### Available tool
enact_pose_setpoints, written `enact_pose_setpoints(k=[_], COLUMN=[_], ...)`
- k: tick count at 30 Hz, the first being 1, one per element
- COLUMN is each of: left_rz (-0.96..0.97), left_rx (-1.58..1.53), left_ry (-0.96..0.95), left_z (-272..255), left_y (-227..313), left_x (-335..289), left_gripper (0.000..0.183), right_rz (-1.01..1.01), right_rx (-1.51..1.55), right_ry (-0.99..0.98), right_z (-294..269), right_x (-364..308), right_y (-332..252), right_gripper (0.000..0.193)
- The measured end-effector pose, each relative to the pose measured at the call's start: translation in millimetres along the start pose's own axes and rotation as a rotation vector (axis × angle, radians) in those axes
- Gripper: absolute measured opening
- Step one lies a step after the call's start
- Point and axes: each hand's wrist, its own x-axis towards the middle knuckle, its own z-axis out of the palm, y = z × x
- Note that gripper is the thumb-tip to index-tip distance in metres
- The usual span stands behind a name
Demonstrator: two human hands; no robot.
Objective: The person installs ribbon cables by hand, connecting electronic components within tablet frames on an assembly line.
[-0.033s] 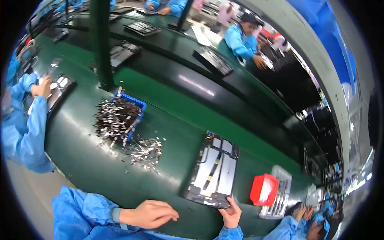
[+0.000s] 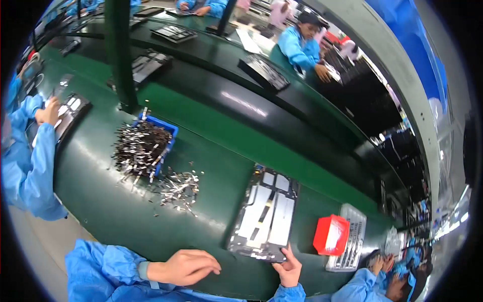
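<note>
An opened tablet (image 2: 254,219) lies tilted in the view on the green workbench, its inside facing up. Pale battery packs (image 2: 280,219) fill most of it, and a dark and gold flex cable (image 2: 262,220) runs between them. My right hand (image 2: 290,270) grips the near right corner of the tablet, thumb on top and the other fingers partly hidden beneath. To the left of the tablet, my left hand (image 2: 189,268) hovers or rests by the near edge of the bench. Its fingers are loosely stretched out, holding nothing visible.
A blue tray (image 2: 172,132) heaped with small metal-tipped strips stands far left, with loose strips (image 2: 179,189) scattered beside it. To the right are a red box (image 2: 332,235) and a clear plastic case (image 2: 356,236). Co-workers sit left, right and across; a green post (image 2: 119,60) rises behind the tray.
The whole scene has shifted slightly leftward in the view. My right hand stays on the tablet's corner, and my left hand keeps nearly the same pose.
</note>
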Motion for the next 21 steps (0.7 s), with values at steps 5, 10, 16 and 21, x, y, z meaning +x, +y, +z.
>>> enact_pose_setpoints(k=[5, 10, 16, 21], left_rz=[-0.165, -0.271, -0.448, -0.345], left_rx=[-0.159, -0.264, -0.151, 0.191], left_ry=[0.045, -0.115, -0.232, -0.293], left_z=[14.6, 31.6, 41.6, 14.5], left_y=[-13.5, -0.1, 30.9, 46.7], left_x=[16.1, 19.8, 30.2, 23.9], left_gripper=[0.017, 0.018, 0.017, 0.018], right_rz=[0.136, 0.076, -0.054, -0.323], right_rx=[-0.118, -0.599, -0.593, -0.987], right_ry=[0.007, 0.077, 0.099, 0.066], right_z=[1.3, 21.4, 43.1, 50.6], right_x=[-33.6, -13.2, 2.9, 9.1], right_y=[-26.8, -50.0, -39.9, -86.7], right_gripper=[0.073, 0.07, 0.069, 0.043])
